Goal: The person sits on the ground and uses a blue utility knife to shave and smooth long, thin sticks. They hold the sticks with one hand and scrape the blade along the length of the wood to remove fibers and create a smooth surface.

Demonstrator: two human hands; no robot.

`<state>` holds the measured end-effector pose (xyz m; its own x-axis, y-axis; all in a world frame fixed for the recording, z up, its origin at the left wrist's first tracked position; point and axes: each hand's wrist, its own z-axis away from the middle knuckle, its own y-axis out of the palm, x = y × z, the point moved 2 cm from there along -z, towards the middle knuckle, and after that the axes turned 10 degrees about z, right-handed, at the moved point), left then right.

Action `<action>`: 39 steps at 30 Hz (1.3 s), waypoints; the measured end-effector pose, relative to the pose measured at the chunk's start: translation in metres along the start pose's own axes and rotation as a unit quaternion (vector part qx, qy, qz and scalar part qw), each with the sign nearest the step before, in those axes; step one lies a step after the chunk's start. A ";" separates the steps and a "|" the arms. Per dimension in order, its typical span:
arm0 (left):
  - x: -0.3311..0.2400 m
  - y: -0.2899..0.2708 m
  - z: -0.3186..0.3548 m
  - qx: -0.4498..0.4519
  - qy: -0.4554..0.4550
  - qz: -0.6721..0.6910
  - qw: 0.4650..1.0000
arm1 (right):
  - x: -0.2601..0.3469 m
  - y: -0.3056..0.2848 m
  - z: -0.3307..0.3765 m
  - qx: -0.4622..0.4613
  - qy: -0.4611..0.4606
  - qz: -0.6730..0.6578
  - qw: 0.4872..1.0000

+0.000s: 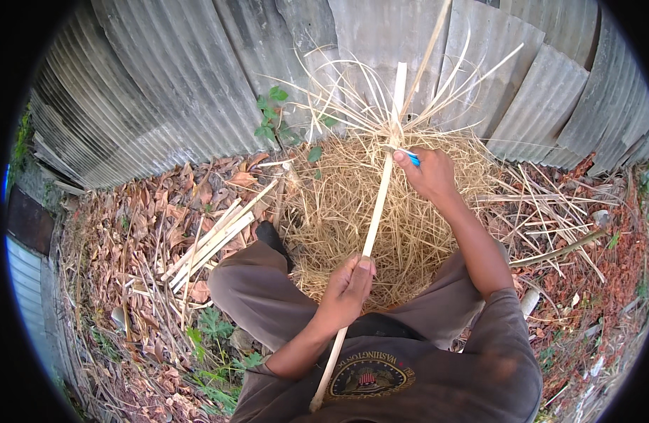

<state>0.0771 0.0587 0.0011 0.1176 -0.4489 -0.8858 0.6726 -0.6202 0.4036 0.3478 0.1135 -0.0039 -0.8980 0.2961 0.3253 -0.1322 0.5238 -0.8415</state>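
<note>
Corrugated sheeting (176, 77) spans top; left hand (347, 289), lower centre, clasps pale strip (378, 211), right hand (434, 173) closed round blue-handled knife (414, 160), best angled shallow.

Over my link I see a dark short-sleeved shirt (480, 374), its round emblem (367, 378) yellow-edged, grey-brown trousers (259, 285) and dark footwear (271, 241).

Your right hand (434, 173) hides part of the blue handle (414, 160), perhaps a knife's; your view's far edge crops one thin strip (427, 56).
</note>
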 end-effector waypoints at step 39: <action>-0.029 -0.009 0.022 -0.098 0.134 -0.337 0.927 | 0.026 -0.006 0.021 0.004 -0.149 0.098 0.984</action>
<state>0.0514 0.0630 0.0284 -0.2178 0.1895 -0.9574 0.7765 -0.5607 -0.2876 0.3160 0.1014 0.0002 -0.9895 0.1433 0.0161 0.0543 0.4734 -0.8791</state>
